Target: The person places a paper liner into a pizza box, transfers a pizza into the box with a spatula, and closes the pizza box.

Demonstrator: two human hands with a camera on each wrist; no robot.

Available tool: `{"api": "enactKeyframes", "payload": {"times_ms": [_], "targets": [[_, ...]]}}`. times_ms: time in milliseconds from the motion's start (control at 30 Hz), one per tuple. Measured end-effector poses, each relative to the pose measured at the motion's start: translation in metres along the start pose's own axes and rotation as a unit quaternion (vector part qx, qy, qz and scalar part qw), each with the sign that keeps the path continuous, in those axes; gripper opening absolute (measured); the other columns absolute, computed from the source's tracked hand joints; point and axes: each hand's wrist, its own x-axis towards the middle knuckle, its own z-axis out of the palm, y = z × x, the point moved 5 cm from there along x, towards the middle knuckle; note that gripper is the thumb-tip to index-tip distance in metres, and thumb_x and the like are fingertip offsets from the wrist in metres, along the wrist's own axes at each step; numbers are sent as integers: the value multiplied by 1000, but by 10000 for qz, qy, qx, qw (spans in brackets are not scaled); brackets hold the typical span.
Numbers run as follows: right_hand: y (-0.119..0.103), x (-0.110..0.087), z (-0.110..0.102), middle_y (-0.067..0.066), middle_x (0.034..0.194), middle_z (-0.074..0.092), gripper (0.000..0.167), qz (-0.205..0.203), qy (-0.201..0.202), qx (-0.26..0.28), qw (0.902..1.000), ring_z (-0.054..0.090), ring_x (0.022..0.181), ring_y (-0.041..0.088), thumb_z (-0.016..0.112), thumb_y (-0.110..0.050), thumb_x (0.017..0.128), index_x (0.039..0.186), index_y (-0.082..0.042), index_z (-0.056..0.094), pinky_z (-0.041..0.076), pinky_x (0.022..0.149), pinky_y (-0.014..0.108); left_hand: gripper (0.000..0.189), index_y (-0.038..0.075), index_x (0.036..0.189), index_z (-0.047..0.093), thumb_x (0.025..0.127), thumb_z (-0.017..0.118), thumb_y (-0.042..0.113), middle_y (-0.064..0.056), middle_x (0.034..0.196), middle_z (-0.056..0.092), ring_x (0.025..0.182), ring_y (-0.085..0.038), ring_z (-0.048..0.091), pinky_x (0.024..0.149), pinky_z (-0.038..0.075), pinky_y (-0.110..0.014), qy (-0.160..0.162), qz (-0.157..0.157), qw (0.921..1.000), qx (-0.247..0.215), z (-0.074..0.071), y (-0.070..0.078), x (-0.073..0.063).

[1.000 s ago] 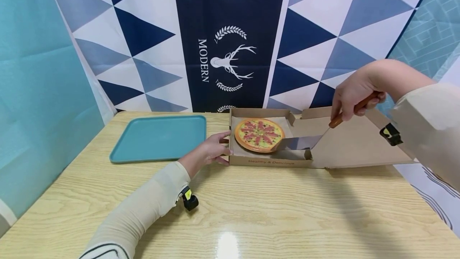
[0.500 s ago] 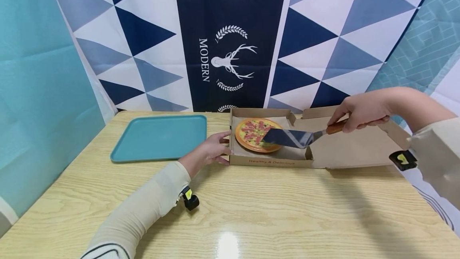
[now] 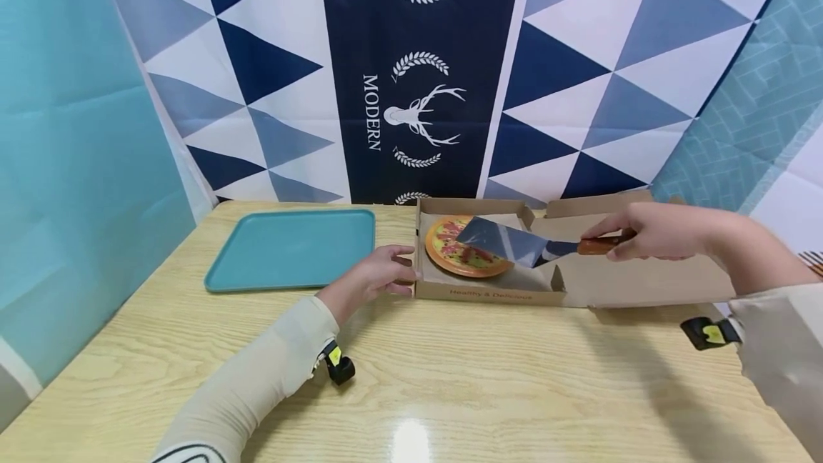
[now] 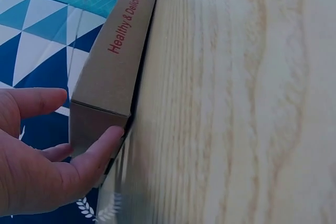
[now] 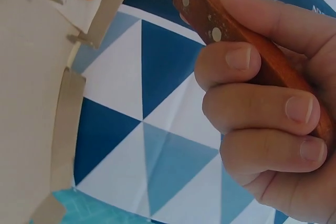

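An open cardboard pizza box (image 3: 489, 295) lies at the back of the table, holding a round pizza (image 3: 444, 240) with an orange rim. My left hand (image 3: 376, 274) rests its fingertips against the box's left wall; the left wrist view shows them touching the box corner (image 4: 100, 124) without curling round it. In my right hand (image 3: 662, 233) I grip the wooden handle (image 5: 262, 51) of a spatula, fingers wrapped round it. The metal spatula blade (image 3: 504, 240) hangs slanted over the right part of the pizza, hiding some of it. Nothing lies on the blade.
To the left of the box lies a teal tray (image 3: 292, 249). The box lid (image 3: 649, 284) is folded out flat to the right, under my right hand. A patterned cloth (image 3: 418, 77) hangs behind the table (image 3: 450, 377). Fork tines (image 3: 813, 261) show at the right edge.
My right hand has come down, levelling the spatula handle. The blade has swung from the pizza's right edge up over its top. The left hand stays at the box; the view has shifted slightly.
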Motion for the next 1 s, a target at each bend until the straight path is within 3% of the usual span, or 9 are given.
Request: {"api": "enactKeyframes", "payload": {"times_ms": [167, 367, 500, 600, 667, 733, 867, 933, 1000], "targets": [[7, -1, 13, 6, 100, 58, 48, -178, 324, 248, 9990, 44, 57, 13, 65, -8, 92, 137, 4, 52, 41, 49, 26, 68, 1, 149, 34, 88, 64, -6, -27, 141, 38, 116, -40, 55, 90, 53, -44, -86, 81, 9999, 31, -1, 1, -4], [8, 2, 23, 6, 88, 56, 48, -312, 542, 320, 9975, 40, 51, 11, 66, -7, 91, 136, 4, 53, 40, 46, 26, 62, 0, 147, 36, 91, 63, -3, -27, 139, 38, 114, -38, 56, 91, 52, -48, -226, 209, 9993, 197, -6, 3, -13], [4, 6, 29, 5, 92, 59, 47, -388, 661, 230, 9968, 42, 53, 12, 67, -9, 91, 135, 2, 55, 41, 48, 27, 62, 2, 147, 38, 91, 65, 1, -25, 143, 38, 112, -35, 57, 86, 54, -46, -388, 377, 9957, 757, -11, 5, -20], [0, 9, 33, 6, 104, 63, 47, -452, 669, 202, 9965, 46, 57, 13, 67, -10, 91, 135, 0, 56, 43, 50, 28, 64, 4, 146, 41, 88, 70, 5, -22, 146, 37, 115, -32, 56, 81, 55, -43, -549, 584, 9860, 1463, -14, 7, -27], [-2, 10, 35, 8, 111, 64, 47, -499, 673, 172, 9963, 49, 63, 14, 67, -11, 91, 135, -1, 56, 43, 53, 28, 65, 4, 144, 43, 87, 73, 7, -22, 147, 38, 118, -33, 54, 83, 55, -42, -680, 820, 9733, 2032, -16, 9, -32], [-5, 12, 37, 9, 117, 65, 46, -558, 700, 97, 9959, 53, 73, 15, 67, -11, 91, 135, 0, 56, 44, 58, 27, 66, 5, 144, 45, 86, 75, 12, -19, 147, 40, 123, -35, 52, 88, 53, -42, -793, 1104, 9548, 2643, -17, 12, -37], [-11, 17, 37, 10, 119, 65, 45, -688, 747, 30, 9948, 55, 84, 18, 66, -9, 91, 134, 0, 57, 44, 63, 27, 62, 7, 142, 48, 88, 74, 23, -13, 144, 45, 122, -34, 53, 94, 49, -43, -726, 1843, 8983, 3922, -20, 18, -47], [-15, 19, 38, 10, 119, 64, 45, -712, 764, 12, 9945, 55, 85, 18, 66, -8, 91, 134, 0, 57, 44, 64, 27, 60, 7, 141, 49, 90, 72, 27, -12, 142, 46, 120, -34, 54, 94, 48, -44, -610, 2195, 8691, 4390, -22, 21, -53], [-19, 21, 38, 10, 119, 64, 44, -750, 775, -7, 9942, 54, 84, 18, 65, -7, 91, 134, 0, 57, 44, 64, 28, 58, 7, 139, 51, 90, 71, 30, -13, 139, 48, 116, -33, 55, 94, 47, -45, -458, 2434, 8449, 4741, -25, 23, -59]]}}
